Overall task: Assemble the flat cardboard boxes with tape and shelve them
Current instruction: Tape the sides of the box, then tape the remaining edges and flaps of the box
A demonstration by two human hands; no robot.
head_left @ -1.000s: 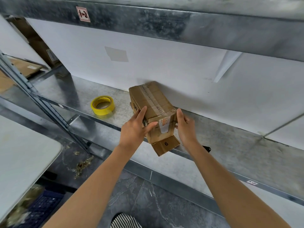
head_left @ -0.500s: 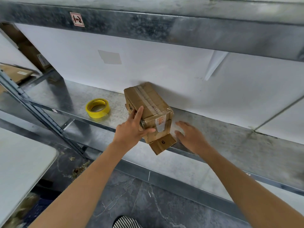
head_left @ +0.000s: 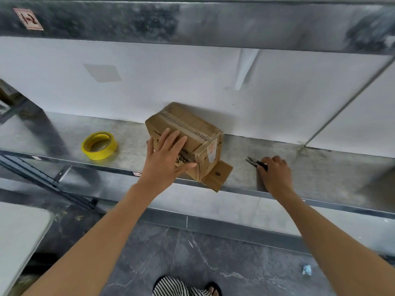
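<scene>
A small taped cardboard box stands on the metal shelf, against the white back wall, with one flap marked "6" lying flat at its front. My left hand rests with straight fingers on the box's left side. To the right of the box, my right hand curls around the black handle of a small pair of snips lying on the shelf. A yellow tape roll lies flat on the shelf to the left of the box.
A metal beam of the shelf above runs overhead. A slanted shelf brace stands at the lower left beside a white table corner. Dark tiled floor lies below, with a crumpled scrap at right.
My right hand left the box's right side, moved right along the shelf and closed on the snips. My left hand flattened against the box, which now sits further in on the shelf.
</scene>
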